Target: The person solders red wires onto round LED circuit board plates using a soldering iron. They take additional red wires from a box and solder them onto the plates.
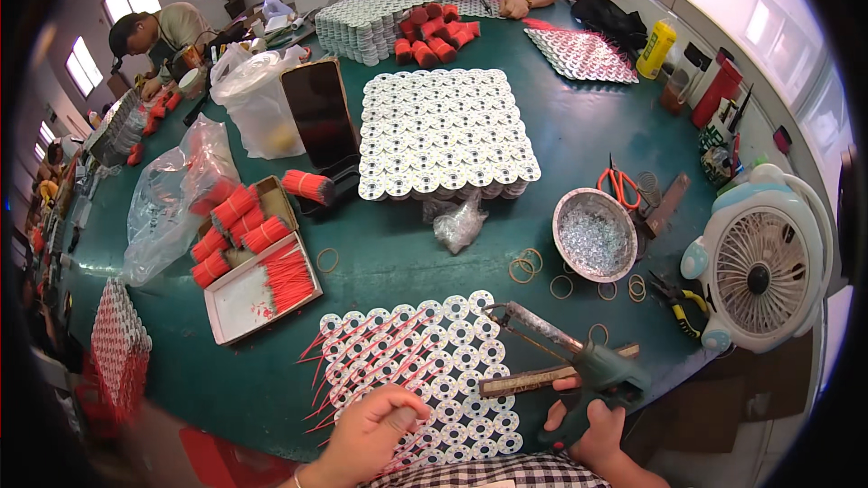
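Observation:
A panel of round white circuit boards (466, 358) lies before me at the table's near edge, thin red wires (371, 348) slanting across its left part. My left hand (375, 434) is over the panel's lower left, fingers curled in a pinch; what they hold, if anything, is too small to make out. Gripped in my right hand (601, 438) is a dark green soldering gun (613, 374). Its metal tip points left, above the panel's upper right. Below the gun a narrow wooden strip (524, 382) lies across the panel's right edge.
Left of the panel, a white box (237, 307) holds red wires, with red wire bundles (237, 208) behind. A board stack (443, 131) and a phone (321, 113) stand farther back. To the right are a metal bowl (595, 235), red scissors (618, 185), pliers (680, 305) and a fan (759, 276).

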Demonstrator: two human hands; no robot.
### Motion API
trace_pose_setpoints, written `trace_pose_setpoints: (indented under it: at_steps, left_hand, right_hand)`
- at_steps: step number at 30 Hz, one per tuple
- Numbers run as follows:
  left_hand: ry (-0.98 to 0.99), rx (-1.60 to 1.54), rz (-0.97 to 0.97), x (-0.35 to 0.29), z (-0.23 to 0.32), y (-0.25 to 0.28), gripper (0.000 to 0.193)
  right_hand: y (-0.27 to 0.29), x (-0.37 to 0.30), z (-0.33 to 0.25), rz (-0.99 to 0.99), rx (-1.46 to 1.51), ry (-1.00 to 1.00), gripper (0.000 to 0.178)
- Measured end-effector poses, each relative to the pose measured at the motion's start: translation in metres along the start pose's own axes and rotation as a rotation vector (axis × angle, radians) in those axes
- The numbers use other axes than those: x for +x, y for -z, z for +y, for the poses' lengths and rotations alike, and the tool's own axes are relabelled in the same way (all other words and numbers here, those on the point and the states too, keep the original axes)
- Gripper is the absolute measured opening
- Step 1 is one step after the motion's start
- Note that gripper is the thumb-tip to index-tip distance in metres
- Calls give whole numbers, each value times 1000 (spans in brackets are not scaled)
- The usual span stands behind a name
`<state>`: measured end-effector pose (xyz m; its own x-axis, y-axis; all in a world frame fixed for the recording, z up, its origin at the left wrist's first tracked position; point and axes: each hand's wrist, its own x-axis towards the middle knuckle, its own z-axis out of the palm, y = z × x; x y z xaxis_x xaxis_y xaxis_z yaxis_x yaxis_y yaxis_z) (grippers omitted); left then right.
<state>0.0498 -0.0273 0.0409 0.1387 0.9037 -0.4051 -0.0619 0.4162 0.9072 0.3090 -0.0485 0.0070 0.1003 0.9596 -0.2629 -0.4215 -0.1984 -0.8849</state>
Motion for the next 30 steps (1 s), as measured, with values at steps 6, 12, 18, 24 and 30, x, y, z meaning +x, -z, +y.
trace_pose_setpoints:
  at_steps: [6, 12, 18, 24, 30]
  left_hand:
    - [-753, 1200, 226, 14, 15, -12, 15]
    - [-885, 1367, 244, 20, -15, -4, 17]
    - [-893, 1339, 214, 25, -21, -1, 12]
    - [-876, 1285, 201, 26, -23, 1, 12]
    - [-865, 1281, 204, 27, -23, 2, 6]
  right_hand:
    - [20, -30, -10, -68, -146, -167, 56]
    - [27, -34, -16, -360, -747, -22, 44]
    - [42, -47, 3, -328, -707, 222, 49]
    - [13, -38, -13, -401, -962, 360, 48]
    - [10, -32, -14, -435, -926, 419, 47]
